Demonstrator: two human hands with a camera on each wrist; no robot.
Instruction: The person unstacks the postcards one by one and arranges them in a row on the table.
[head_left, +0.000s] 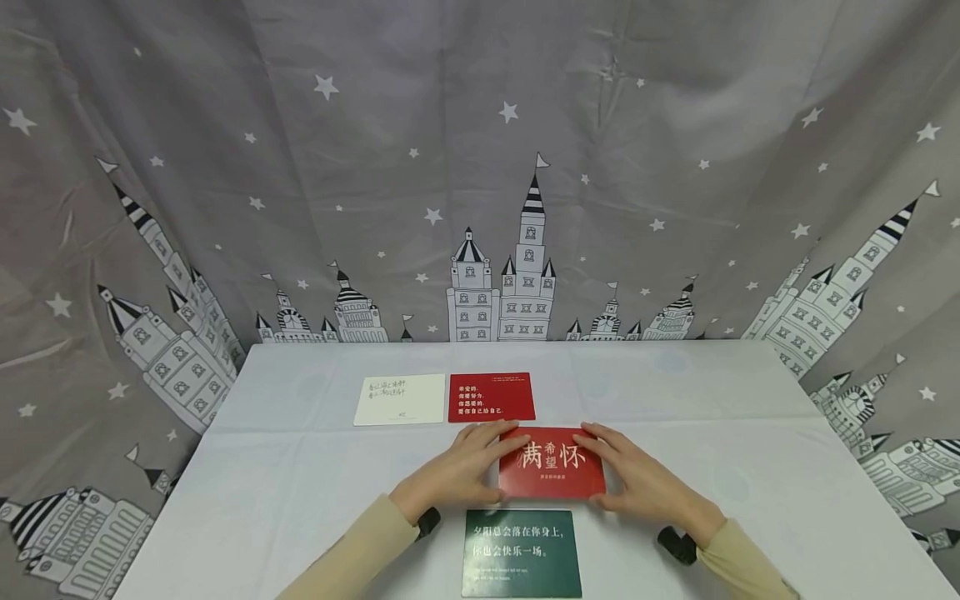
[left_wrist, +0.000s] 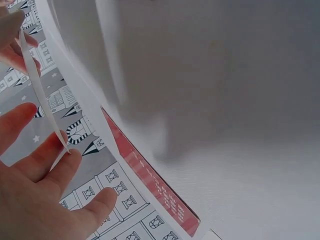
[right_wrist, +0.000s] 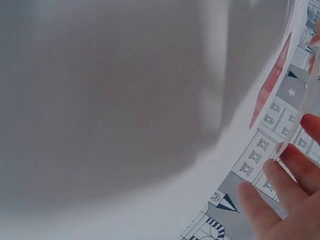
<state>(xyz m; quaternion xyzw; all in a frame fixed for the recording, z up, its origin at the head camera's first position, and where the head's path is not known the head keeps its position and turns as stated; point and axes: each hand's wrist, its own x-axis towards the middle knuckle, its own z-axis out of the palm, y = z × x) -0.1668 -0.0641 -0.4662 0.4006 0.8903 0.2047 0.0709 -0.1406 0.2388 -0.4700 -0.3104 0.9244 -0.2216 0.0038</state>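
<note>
Gripping a white-lettered red postcard [head_left: 552,487] by its short edges, the left hand [head_left: 467,468] and right hand [head_left: 643,485] are holding it raised over white tablecloth [head_left: 300,475], between darker red postcard [head_left: 510,388] and green postcard [head_left: 522,563], uneven fingertip pressure possibly risking bowing or slipping.

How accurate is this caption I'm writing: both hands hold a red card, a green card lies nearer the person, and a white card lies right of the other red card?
One slip: the white card lies left of the other red card, as the head view shows. The left hand and right hand do hold a red card, and the green card lies nearer the person.
</note>
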